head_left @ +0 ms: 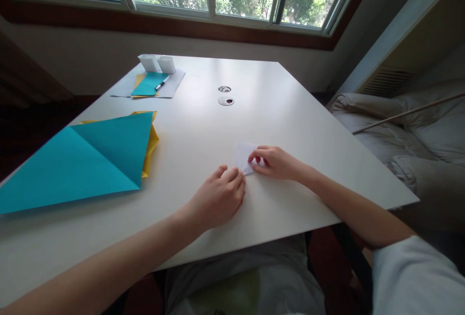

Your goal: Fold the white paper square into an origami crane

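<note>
A small piece of white paper (243,152) lies on the table near its front edge, between my two hands. My left hand (219,198) rests at the paper's lower left corner, its fingers curled together and the tips hidden behind the knuckles. From the other side, my right hand (275,162) has its thumb and fingers bent in a pinch on the right part of the sheet, covering that edge. Whether the paper is folded is too small to tell.
On the white table (196,126), a large folded blue paper (109,155) lies over a yellow paper (149,153) at left. At the back left are white paper cups (166,65), blue and yellow sheets and a pen (162,83). Two round cable holes (224,101) lie mid-table.
</note>
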